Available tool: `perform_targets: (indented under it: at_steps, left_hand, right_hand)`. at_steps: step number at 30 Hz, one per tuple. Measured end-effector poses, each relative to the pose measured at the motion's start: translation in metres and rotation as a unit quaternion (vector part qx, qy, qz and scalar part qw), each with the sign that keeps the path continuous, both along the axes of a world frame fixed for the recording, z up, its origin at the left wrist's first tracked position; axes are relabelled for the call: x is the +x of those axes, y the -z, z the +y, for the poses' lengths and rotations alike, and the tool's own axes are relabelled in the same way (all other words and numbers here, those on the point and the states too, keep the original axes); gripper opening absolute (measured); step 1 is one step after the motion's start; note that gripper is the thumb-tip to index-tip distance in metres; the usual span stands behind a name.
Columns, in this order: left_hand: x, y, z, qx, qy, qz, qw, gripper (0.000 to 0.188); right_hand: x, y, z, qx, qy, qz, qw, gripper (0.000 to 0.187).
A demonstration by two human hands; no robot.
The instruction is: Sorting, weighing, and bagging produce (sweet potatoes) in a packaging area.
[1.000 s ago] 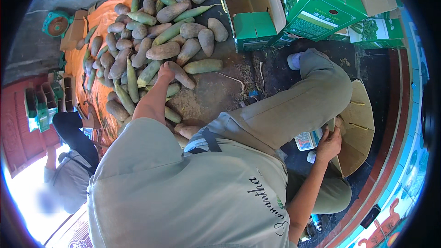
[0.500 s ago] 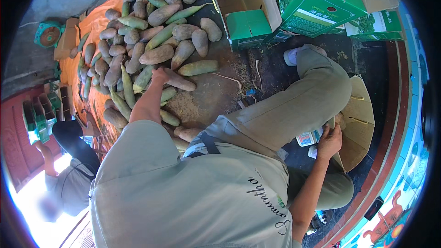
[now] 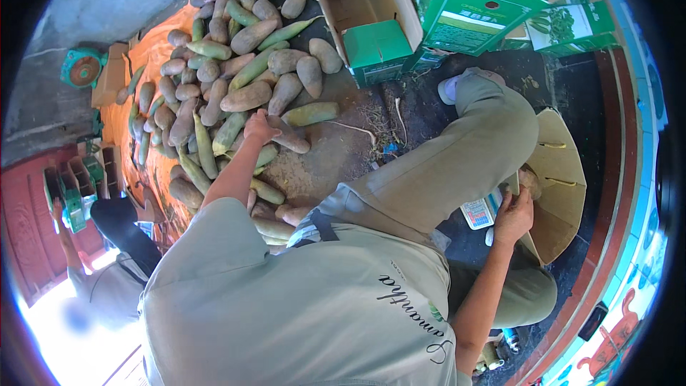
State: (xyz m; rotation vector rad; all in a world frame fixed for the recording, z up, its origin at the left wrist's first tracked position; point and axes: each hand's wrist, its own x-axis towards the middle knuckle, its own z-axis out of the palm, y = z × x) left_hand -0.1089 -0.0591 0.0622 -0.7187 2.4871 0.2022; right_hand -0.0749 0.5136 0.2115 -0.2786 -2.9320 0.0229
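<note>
Out to the left, my left hand (image 3: 261, 127) is closed over the near end of a brown gourd (image 3: 291, 139), which lies at the edge of a large heap. The heap mixes thick brown gourds (image 3: 246, 98) and long green ones (image 3: 311, 114). On the right side, my right hand (image 3: 516, 216) has its fingers curled on the edge of an open cardboard box (image 3: 561, 196) beside my leg. Inside that box, just past my fingers, part of another brown gourd (image 3: 529, 177) shows. A small scale with a keypad (image 3: 476, 214) sits partly hidden under my bent leg.
Green printed cartons (image 3: 486, 7) and an open carton (image 3: 379, 46) stand at the far side. An orange sheet (image 3: 127, 118) lies under the heap. A teal fan (image 3: 82, 68) is at the far left. Another person (image 3: 114, 279) is at the lower left, near more boxes.
The view has shifted slightly. My left hand has slid a little along the brown gourd, which stays about where it was. The other person's arm has moved up beside the green boxes.
</note>
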Motion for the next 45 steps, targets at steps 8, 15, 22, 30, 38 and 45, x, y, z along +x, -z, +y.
perform_targets:
  at_steps: [8,15,22,30,38,45]
  left_hand:
    - [0.013,-0.008,0.008,-0.012,0.083,-0.083,0.993,0.075]
    - [0.017,-0.055,0.071,-0.065,0.09,-0.083,0.99,0.073]
    - [-0.006,-0.146,0.132,0.01,0.095,0.179,0.979,0.065]
    - [-0.055,-0.283,0.216,0.427,0.057,0.471,0.77,0.046]
    - [-0.07,-0.317,0.362,0.568,0.187,0.369,0.712,0.05]
    - [-0.079,-0.242,0.462,0.588,0.247,0.248,0.729,0.051]
  right_hand:
    - [-0.001,0.001,0.0,-0.034,-0.011,0.041,0.999,0.022]
    - [-0.003,-0.003,0.001,-0.062,-0.011,0.043,0.997,0.019]
    - [-0.001,-0.003,-0.001,-0.089,-0.012,0.069,0.994,0.017]
    - [-0.001,0.005,0.002,-0.082,-0.009,0.086,0.993,0.013]
    - [0.0,0.009,0.0,-0.054,-0.009,0.097,0.994,0.008]
    - [0.001,0.01,-0.001,-0.061,-0.026,0.112,0.991,0.007]
